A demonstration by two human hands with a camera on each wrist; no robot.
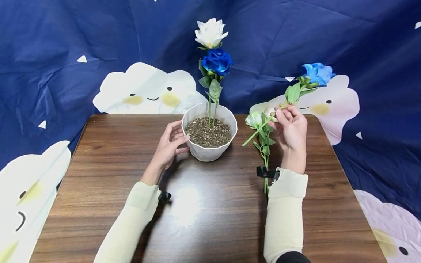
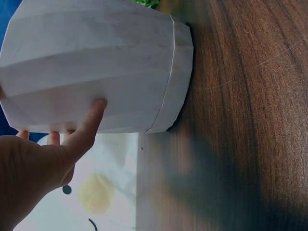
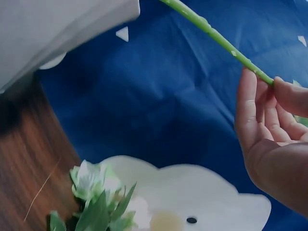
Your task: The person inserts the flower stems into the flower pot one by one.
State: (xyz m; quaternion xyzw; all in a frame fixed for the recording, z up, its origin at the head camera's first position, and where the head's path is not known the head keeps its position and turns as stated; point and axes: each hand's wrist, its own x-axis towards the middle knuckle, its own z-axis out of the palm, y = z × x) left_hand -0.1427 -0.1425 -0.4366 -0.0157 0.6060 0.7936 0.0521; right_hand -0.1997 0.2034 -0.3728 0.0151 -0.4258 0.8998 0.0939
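A white faceted flowerpot (image 1: 207, 153) filled with brown soil (image 1: 207, 133) stands toward the back of the table. My left hand (image 1: 169, 146) rests against its left side, fingers spread, with fingertips touching the wall in the left wrist view. A white artificial rose (image 1: 211, 33) and a dark blue rose (image 1: 217, 62) stand upright in the soil. Right of the pot, my right hand (image 1: 291, 126) pinches the green stem of a light blue rose (image 1: 317, 74) between thumb and fingers. The stem slants, bloom up to the right, its cut end pointing down-left toward the pot.
A whitish-green rose (image 1: 254, 119) with a leafy stem lies on the brown wooden table (image 1: 223, 219), partly behind my right hand and wrist strap. A dark blue curtain (image 1: 158, 33) with white cloud faces hangs behind the table.
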